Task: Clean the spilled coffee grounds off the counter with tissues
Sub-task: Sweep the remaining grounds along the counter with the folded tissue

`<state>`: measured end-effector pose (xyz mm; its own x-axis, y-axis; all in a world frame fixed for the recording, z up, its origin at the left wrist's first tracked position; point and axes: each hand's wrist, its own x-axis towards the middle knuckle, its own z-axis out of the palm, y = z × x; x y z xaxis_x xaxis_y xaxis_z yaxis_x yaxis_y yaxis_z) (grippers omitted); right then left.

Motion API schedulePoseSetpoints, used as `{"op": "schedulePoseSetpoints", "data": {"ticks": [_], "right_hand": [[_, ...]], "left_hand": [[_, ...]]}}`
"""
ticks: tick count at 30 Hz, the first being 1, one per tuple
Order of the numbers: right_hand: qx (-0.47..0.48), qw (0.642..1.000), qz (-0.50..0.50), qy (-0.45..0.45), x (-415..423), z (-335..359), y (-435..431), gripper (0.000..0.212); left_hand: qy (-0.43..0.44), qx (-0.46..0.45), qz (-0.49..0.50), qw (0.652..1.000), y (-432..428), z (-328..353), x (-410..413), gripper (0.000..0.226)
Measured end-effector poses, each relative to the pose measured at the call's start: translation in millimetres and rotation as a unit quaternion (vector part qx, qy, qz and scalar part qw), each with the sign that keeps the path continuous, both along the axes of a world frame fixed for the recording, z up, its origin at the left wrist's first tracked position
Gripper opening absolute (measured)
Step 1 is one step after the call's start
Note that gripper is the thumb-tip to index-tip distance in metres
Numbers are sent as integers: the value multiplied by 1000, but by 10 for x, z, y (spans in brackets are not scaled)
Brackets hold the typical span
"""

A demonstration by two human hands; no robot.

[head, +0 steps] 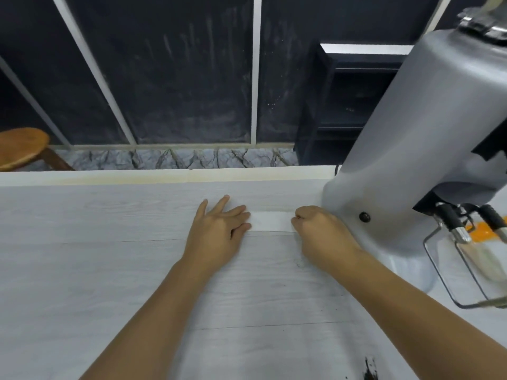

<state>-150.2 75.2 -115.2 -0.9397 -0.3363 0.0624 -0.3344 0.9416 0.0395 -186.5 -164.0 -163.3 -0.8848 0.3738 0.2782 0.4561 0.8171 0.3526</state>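
Tissue (270, 221) near tabletop (82, 270) far edge, pinned flat by left hand (219, 231), pinched by fisted right hand (319, 231) (best folded thick, then swept toward grounds (370, 368)).

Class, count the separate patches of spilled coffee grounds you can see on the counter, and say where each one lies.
2. A dark clump at the counter's near edge, bottom right; a few faint specks just beside the right hand's wrist. More may be hidden under the arms or tissue.
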Motion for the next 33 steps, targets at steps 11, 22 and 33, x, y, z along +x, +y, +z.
{"op": "schedulePoseSetpoints", "data": {"ticks": [11, 22, 33], "right_hand": [[24, 1000, -12, -7, -114, -15, 31, 24], [-45, 995, -77, -46, -280, 35, 2, 12], [21, 999, -21, -39, -244, -138, -25, 21]], "left_hand": [[-62, 30, 16, 998, 11, 58, 56, 35], [-62, 52, 23, 996, 6, 38, 67, 34], [-36, 48, 42, 997, 7, 25, 81, 33]]}}
